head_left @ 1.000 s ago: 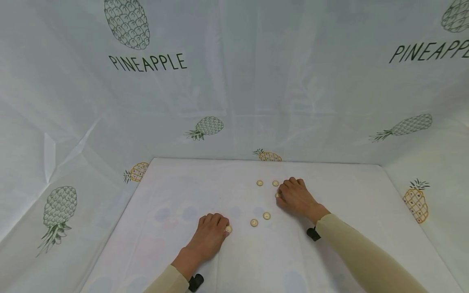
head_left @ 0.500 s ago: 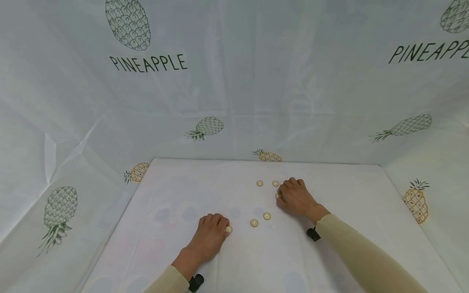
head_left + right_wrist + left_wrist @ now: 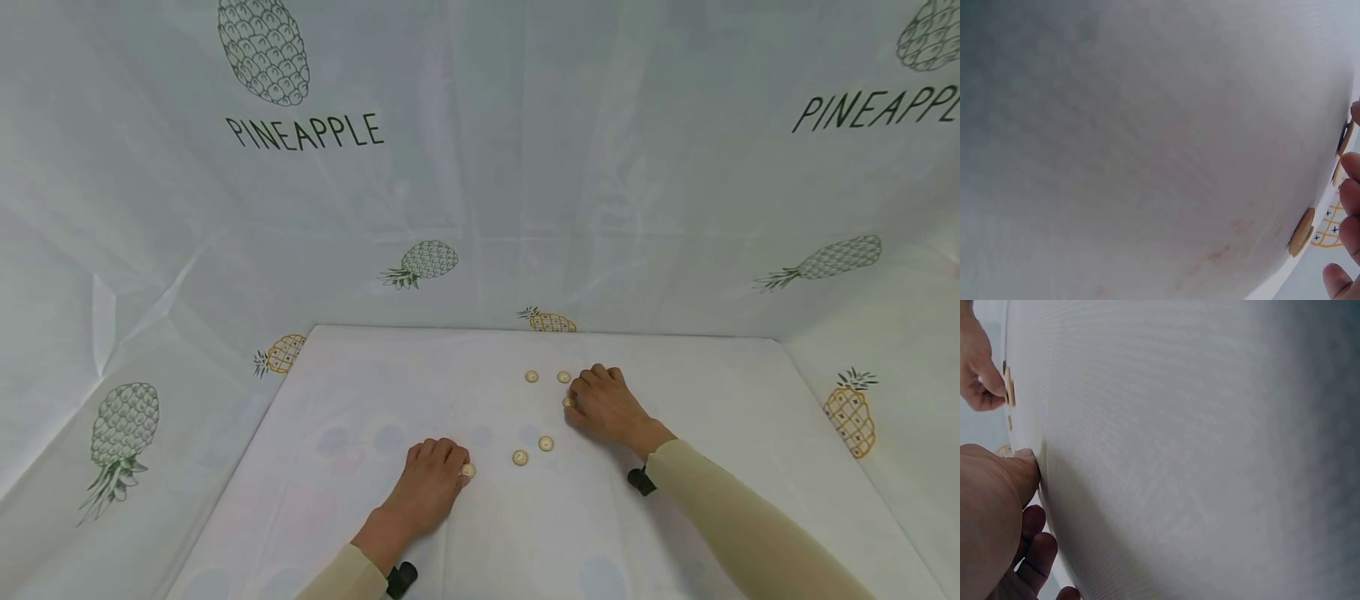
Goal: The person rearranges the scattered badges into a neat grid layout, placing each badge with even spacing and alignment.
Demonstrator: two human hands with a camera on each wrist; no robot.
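Note:
In the head view my left hand rests low on the table, its thumb and fingertips around a small round wooden disc with a dark mark on its face. That disc is hidden in the left wrist view, where the thumb reaches the cloth above the curled fingers. Farther back, my right hand pinches a second wooden disc at the tabletop, partly covered by its fingers. Between the hands lie two loose discs, one nearer and one farther.
Two more wooden discs, a left one and a right one, lie toward the back of the white-covered table. White sheeting with pineapple prints hangs behind and at both sides. A black wrist strap piece sits below the right sleeve.

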